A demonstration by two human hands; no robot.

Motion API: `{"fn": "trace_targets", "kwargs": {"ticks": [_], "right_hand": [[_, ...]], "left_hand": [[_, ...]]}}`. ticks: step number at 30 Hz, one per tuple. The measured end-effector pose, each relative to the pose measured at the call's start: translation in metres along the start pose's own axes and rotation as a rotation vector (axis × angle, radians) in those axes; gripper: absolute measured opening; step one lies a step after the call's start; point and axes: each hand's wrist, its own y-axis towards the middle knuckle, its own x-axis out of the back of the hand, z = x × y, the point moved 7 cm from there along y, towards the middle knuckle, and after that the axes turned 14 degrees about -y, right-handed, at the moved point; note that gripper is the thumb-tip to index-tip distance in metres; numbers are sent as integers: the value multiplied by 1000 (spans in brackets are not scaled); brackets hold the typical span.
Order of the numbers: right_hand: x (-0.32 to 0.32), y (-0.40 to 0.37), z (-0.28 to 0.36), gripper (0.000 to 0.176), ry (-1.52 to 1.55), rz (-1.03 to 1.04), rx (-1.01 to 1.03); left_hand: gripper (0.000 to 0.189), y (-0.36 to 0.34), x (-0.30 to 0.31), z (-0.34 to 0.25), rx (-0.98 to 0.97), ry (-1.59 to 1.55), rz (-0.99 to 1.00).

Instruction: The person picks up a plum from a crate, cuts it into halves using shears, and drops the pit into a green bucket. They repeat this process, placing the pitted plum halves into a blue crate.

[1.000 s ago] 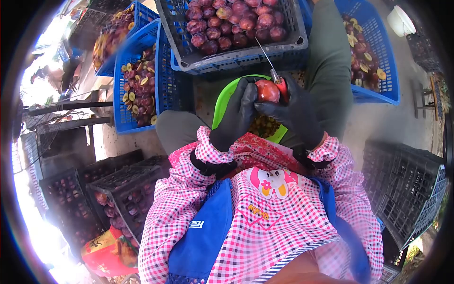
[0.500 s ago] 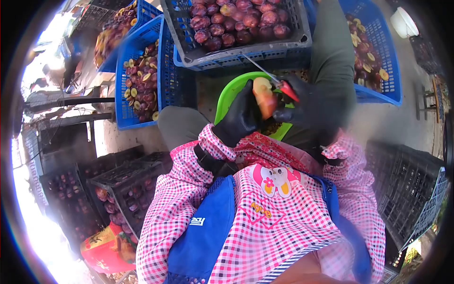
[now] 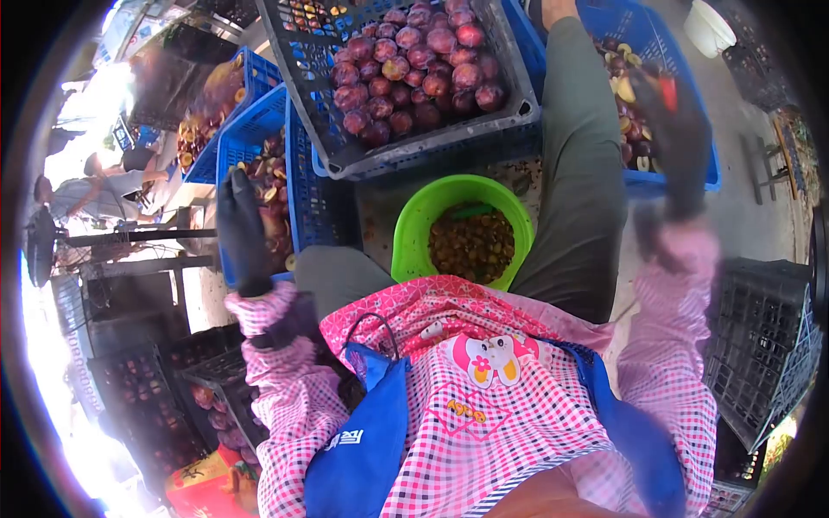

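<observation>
My left hand (image 3: 240, 226), in a black glove, reaches out flat over the left blue crate (image 3: 226, 147) of halved plums, and I see no fruit in it. My right hand (image 3: 678, 142), also gloved and motion-blurred, is over the right blue crate (image 3: 691, 177) of cut plums. A red knife handle (image 3: 667, 88) shows at its top; the blade is lost in the blur. Between my knees stands a green bowl (image 3: 413, 216) filled with plum pits. Beyond it a grey crate (image 3: 432, 142) holds whole purple-red plums.
Dark crates of plums (image 3: 138, 380) stack at my lower left, and empty dark crates (image 3: 760, 345) at my right. Another blue crate (image 3: 203, 104) of cut fruit lies further left. A person (image 3: 104, 186) bends over at the far left. A white bucket (image 3: 708, 26) stands top right.
Both hands held a plum and knife over the green bowl; now they have swung apart, the left over the left crate, the right over the right crate. The plum is gone from view.
</observation>
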Motion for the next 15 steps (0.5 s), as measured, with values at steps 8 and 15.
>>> {"fn": "trace_targets", "kwargs": {"ticks": [8,15], "right_hand": [[-18,-27,-24,35,-208,-133,280],[-29,-45,-39,23,162,223,-177]], "left_hand": [[30,76,-175,-67,186,-1154,482],[11,48,-222,-155,-999,208,-188]]}}
